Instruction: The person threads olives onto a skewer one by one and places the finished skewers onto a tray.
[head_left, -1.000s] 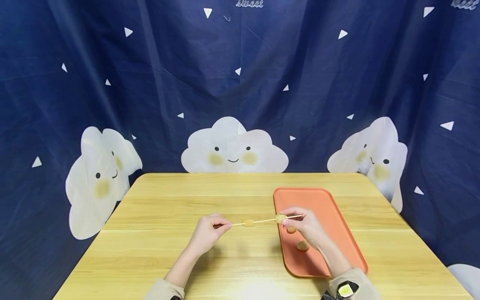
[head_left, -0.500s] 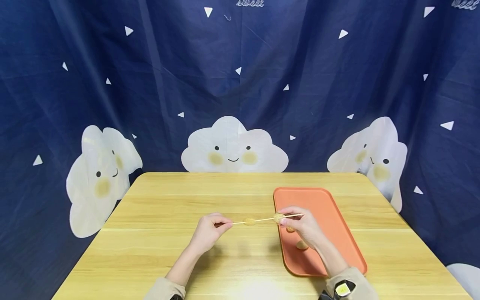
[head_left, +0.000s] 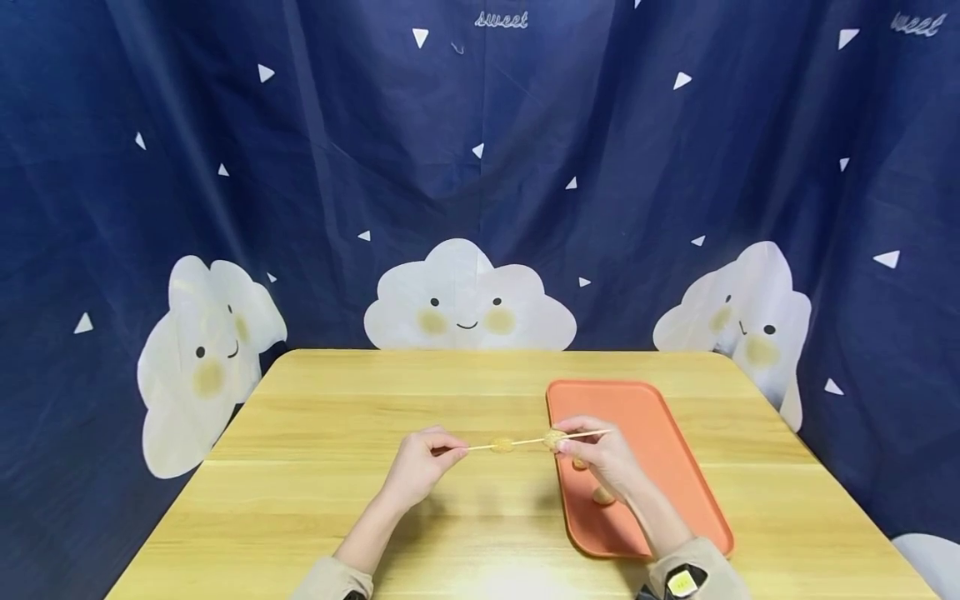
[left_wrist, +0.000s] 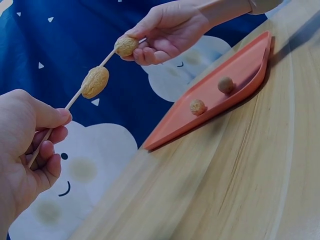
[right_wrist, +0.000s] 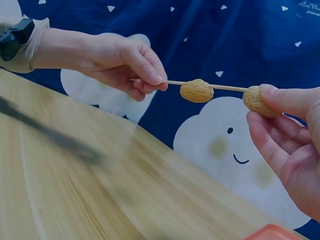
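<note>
In the head view my left hand pinches one end of a thin wooden skewer, held roughly level above the table. A golden-brown, wrinkled meatball is threaded on the skewer nearer that hand. The second meatball is gripped between the thumb and fingers of my right hand, and the skewer's far end sticks out past it. Seen from the left wrist, the skewer's near end runs under the left thumb into the curled fingers. The right wrist view shows a gap between the two meatballs.
An orange tray lies on the wooden table under my right hand. Two more balls, a golden one and a browner one, rest on it. A dark blue curtain with clouds hangs behind the table.
The meatball in my right hand has shifted slightly along the skewer toward the left hand. The gap between the two meatballs has narrowed, and more skewer sticks out at the right.
</note>
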